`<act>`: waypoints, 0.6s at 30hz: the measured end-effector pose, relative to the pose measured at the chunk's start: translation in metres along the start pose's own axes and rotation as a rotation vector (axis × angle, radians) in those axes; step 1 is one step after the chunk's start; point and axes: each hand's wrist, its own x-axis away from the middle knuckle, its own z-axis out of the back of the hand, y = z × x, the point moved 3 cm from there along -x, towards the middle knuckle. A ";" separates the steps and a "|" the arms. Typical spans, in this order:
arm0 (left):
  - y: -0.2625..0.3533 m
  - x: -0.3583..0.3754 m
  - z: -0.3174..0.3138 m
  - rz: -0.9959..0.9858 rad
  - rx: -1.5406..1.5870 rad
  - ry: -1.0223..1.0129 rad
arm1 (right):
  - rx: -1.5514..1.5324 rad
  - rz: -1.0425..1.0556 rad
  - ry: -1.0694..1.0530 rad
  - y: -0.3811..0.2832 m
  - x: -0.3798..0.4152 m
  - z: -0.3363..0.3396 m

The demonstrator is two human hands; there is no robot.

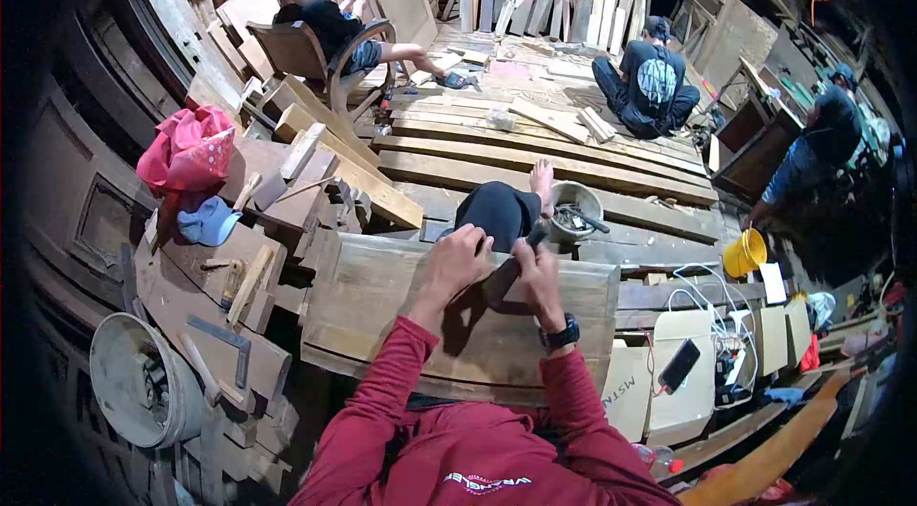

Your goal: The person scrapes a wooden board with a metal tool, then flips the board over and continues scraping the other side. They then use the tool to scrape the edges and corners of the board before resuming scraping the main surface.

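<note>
A wooden panel (pixel 382 315) with a raised frame lies across my lap. My left hand (pixel 457 267) is over the panel's far edge, its fingers bent and pressed together; what they hold, if anything, is too small to tell. Just right of it, my right hand (pixel 538 279) is closed on a dark tool (pixel 501 282), whose blurred broad part hangs over the panel between my hands. The tool's exact kind is unclear.
A bucket of tools (pixel 576 212) stands beyond the panel. At left are a workbench (pixel 181 281) with a metal square and a large white bucket (pixel 134 380). A phone (pixel 679 365) lies on cardboard at right. Three people sit or crouch farther off.
</note>
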 end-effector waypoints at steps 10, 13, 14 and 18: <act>0.003 0.000 0.001 0.000 -0.012 0.004 | -0.018 0.053 0.048 -0.011 0.001 -0.002; 0.002 0.000 -0.001 -0.021 0.037 0.014 | 0.195 0.175 -0.066 -0.006 0.006 -0.013; 0.001 0.000 -0.002 0.014 0.017 -0.031 | 0.130 0.103 -0.106 -0.003 0.004 -0.009; 0.004 0.001 0.004 0.041 0.007 -0.026 | 0.034 0.009 0.067 0.001 -0.012 0.009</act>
